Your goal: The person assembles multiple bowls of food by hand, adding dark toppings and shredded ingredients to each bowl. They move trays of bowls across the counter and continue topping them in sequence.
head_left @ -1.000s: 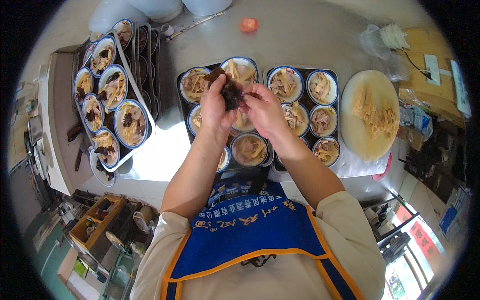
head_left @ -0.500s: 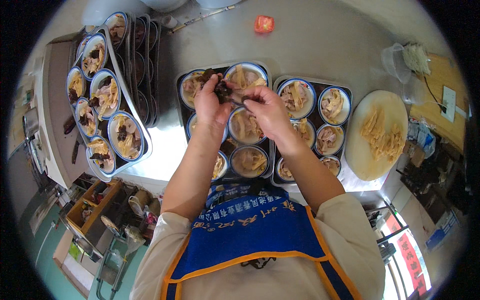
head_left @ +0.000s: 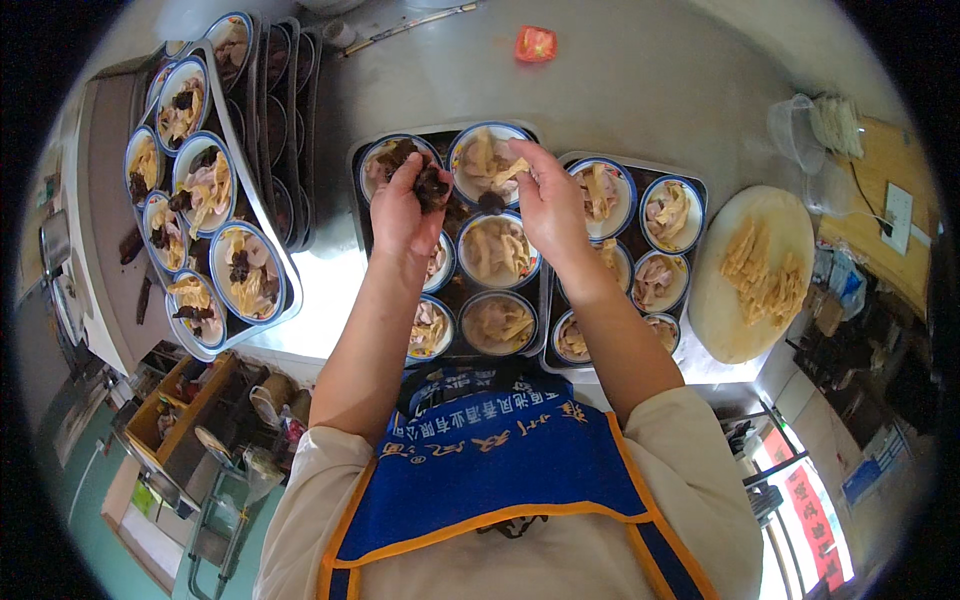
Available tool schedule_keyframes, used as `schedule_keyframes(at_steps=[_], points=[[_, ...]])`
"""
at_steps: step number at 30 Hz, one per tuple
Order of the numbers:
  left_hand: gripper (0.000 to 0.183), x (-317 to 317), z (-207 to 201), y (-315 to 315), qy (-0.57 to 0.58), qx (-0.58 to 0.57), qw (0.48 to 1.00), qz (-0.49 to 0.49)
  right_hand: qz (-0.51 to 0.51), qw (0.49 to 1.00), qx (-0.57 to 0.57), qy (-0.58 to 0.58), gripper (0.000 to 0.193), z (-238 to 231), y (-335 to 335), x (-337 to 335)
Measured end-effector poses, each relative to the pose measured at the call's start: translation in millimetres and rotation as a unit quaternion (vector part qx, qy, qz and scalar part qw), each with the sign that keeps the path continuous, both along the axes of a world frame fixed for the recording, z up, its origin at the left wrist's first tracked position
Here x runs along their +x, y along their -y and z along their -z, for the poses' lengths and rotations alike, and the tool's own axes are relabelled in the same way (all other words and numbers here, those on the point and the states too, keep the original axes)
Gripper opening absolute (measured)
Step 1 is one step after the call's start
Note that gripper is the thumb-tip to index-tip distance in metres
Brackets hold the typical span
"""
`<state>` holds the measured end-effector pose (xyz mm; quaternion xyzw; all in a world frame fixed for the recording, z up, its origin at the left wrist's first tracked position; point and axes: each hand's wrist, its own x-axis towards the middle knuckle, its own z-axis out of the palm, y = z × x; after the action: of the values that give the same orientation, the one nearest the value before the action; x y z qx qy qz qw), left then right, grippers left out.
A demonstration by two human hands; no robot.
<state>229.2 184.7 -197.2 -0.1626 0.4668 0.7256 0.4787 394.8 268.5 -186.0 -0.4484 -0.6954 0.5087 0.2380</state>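
Observation:
My left hand [head_left: 402, 215] is closed around a clump of dark wood ear fungus [head_left: 430, 188], above the far-left bowl [head_left: 385, 150] of the middle tray. My right hand [head_left: 550, 200] is at the right rim of the far-right bowl [head_left: 470, 130] in that tray. Its thumb and fingertips pinch the end of a pale yellow strip [head_left: 513, 172], like tofu skin. A small dark fungus piece [head_left: 491, 203] lies by the near rim of that bowl. Just nearer stands another blue-rimmed bowl [head_left: 468, 262] with pale meat and yellow strips.
To the right are a second tray [head_left: 640, 160] of filled bowls and a round board [head_left: 712, 270] with yellow strips. Tilted, stacked trays [head_left: 285, 300] of bowls stand at the left. A red tomato piece [head_left: 536, 44] and a thin stick [head_left: 420, 22] lie at the back.
My hands have moved apart. A dark fungus piece has left my right hand and lies by the bowl rim. My right hand has shifted right, to a yellow strip; my left keeps the clump.

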Motion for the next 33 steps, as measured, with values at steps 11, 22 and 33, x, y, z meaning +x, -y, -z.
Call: schedule_keyframes(at_steps=[11,22,33], points=[[0.01,27,1,-10,0.054,0.03,0.997,0.043,-0.062,0.996,0.066,-0.013,0.028,-11,23,-18],[0.012,34,1,-21,0.009,-0.013,0.999,0.047,-0.025,0.996,0.076,-0.026,0.021,-12,23,-20],[0.011,8,2,-6,0.105,0.029,0.993,0.038,0.076,0.935,-0.299,-0.176,0.009,4,-2,-4]])
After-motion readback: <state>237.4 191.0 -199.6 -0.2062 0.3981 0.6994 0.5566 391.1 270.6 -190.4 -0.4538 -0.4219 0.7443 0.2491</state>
